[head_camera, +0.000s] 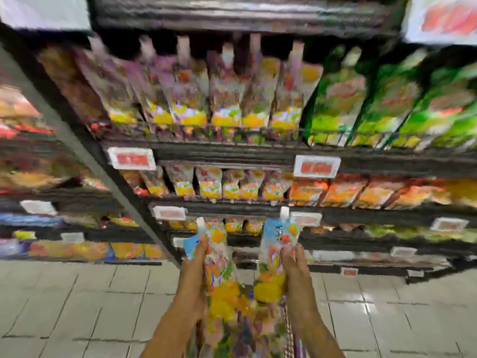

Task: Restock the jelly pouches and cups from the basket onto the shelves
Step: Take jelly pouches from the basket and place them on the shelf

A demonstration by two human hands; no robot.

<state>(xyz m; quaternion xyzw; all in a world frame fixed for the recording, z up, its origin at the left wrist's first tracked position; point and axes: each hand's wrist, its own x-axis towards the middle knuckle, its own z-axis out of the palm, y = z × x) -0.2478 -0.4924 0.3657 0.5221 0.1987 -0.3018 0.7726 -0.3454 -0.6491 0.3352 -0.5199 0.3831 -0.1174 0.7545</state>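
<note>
Holding one jelly pouch in each hand, both raised in front of the shelves (227, 153), clear of the floor (77, 306) and not yet set on any shelf

Left pouch (219, 264) upright, white spout cap on top, crossing in view the front edge of a low shelf. Right pouch (273, 254) upright too, cap just beside a price tag (305, 219) on the front edge of the shelf above. Matching pouches on the shelf (224, 188) lined up along the front edge higher up, so probably the row to fill

By the look of them: soft film pouches, gel-filled, fairly light, fat at the bottom and floppy near the spout. Glossy skin, so likely a little slippery. Not brittle, though prone to fold or sag if taken by the cap alone. Best held along a side seam or across the upper body, bottom hanging free for sliding in behind the shelf's front edge

Left hand (193, 277) gripping the left side of its pouch, fingers (202, 248) curled up around the upper edge. Right hand (296, 275) gripping the right side of the other, fingers (289, 251) pinched close on the film. Cannot tell through the blur where either thumb sits

More pouches heaped low between the forearms, probably in the basket (290, 332), only a hint of wire rim showing
</note>
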